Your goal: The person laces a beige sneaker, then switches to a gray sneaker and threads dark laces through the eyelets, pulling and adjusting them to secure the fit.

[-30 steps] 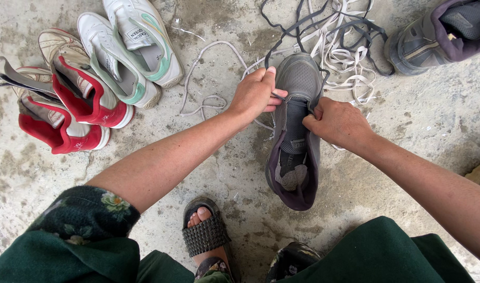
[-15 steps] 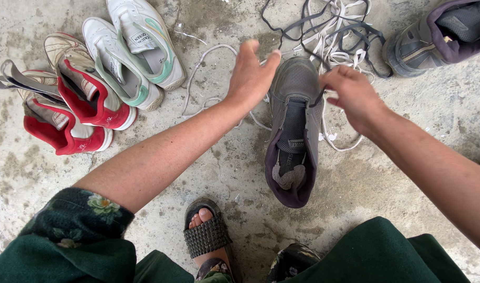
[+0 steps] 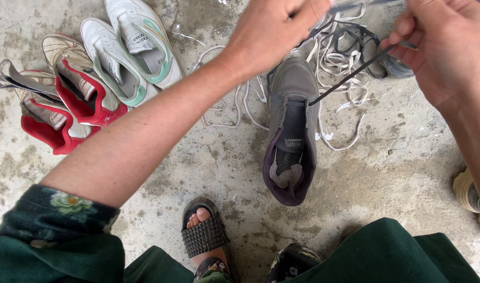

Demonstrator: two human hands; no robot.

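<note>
On the rough grey concrete floor (image 3: 397,157), just ahead of the person's knees, lies a grey mesh running shoe with a purple lining (image 3: 291,131), toe pointing away and its tongue pulled loose. A thin dark grey shoelace (image 3: 350,76) runs taut from the shoe's upper eyelets up to the right hand (image 3: 444,47), whose fingers are pinched around the lace end. The left hand (image 3: 274,29) is raised above the toe of the shoe, its fingers curled closed on another stretch of lace – the exact grip is partly cut off by the frame edge. Behind the shoe sits a loose tangle of white and grey laces (image 3: 345,68). To the left, well apart, are a pair of white sneakers with mint-green trim (image 3: 130,52) and a pair of red-and-beige shoes (image 3: 67,105). Below, a foot in a dark woven sandal (image 3: 204,236) rests on the floor.
</note>
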